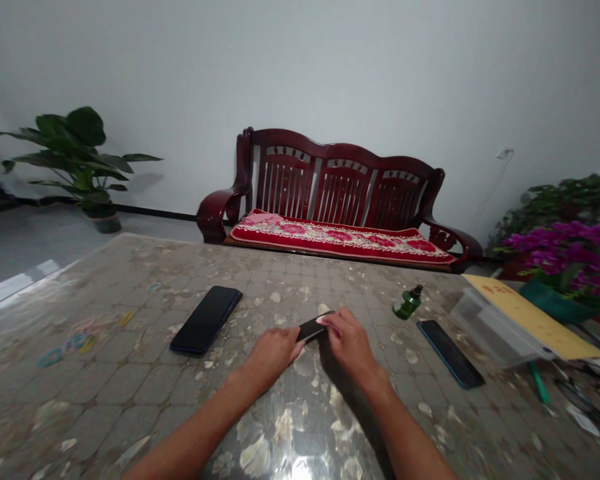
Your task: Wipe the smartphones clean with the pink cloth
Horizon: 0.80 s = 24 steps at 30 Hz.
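Note:
A dark, flat smartphone [310,329] is tilted just above the table in front of me. My left hand [274,355] is closed on its near left end, thumb and fingers on the edge. At the other end, my right hand [351,343] has its fingers pinched together against the phone's dark face. A small pale bit shows at those fingertips; I cannot tell whether it is a thin cloth or only a fingernail. Left of my hands lies a larger black phone [207,320], face up. Another dark phone [451,353] rests to the right.
A patterned cover [145,393] spreads over the table. Coloured rubber bands [83,335] lie at the left. On the right stand a green spray bottle [408,303] and a clear plastic box [500,330] under a yellow sheet [530,317]. A wooden bench [340,180] is behind.

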### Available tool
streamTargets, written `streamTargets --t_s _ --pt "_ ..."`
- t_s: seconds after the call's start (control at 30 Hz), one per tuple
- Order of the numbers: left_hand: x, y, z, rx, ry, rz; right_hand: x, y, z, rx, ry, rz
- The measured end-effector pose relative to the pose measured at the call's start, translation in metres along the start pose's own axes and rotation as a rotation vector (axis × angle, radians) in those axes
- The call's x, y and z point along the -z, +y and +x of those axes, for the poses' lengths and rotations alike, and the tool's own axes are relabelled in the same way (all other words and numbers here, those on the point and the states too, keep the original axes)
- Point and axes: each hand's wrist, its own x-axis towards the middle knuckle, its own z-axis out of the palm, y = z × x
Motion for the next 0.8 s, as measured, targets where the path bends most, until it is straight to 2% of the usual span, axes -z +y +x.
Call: streamTargets --t_s 0.1,0.2,0.33,0.4,0.53,0.67,0.8 --pt "-0.003 0.000 0.000 -0.017 0.008 -0.013 0.013 0.028 0.009 -0.130 0.062 -0.122" --pt "-0.010 -0.002 -0.001 -0.035 0.028 -0.037 0.018 0.052 0.017 -0.187 0.017 -0.233" --pt "-0.020 -0.007 -0.003 -0.056 0.085 -0.100 0.014 0.061 0.019 -0.241 -0.110 -0.355" --pt "-0.024 -0.010 -0.003 -0.069 0.129 -0.148 0.014 0.058 0.018 -0.246 -0.115 -0.387" --pt "-0.027 -0.016 -0.001 -0.085 0.171 -0.216 0.017 0.046 0.018 -0.137 -0.109 -0.351" --pt "-0.027 -0.020 0.001 -0.106 0.220 -0.249 0.013 0.033 0.017 0.073 -0.324 -0.194" --pt "-0.025 -0.023 0.000 -0.142 0.248 -0.277 0.000 0.028 0.017 0.195 -0.485 -0.139"
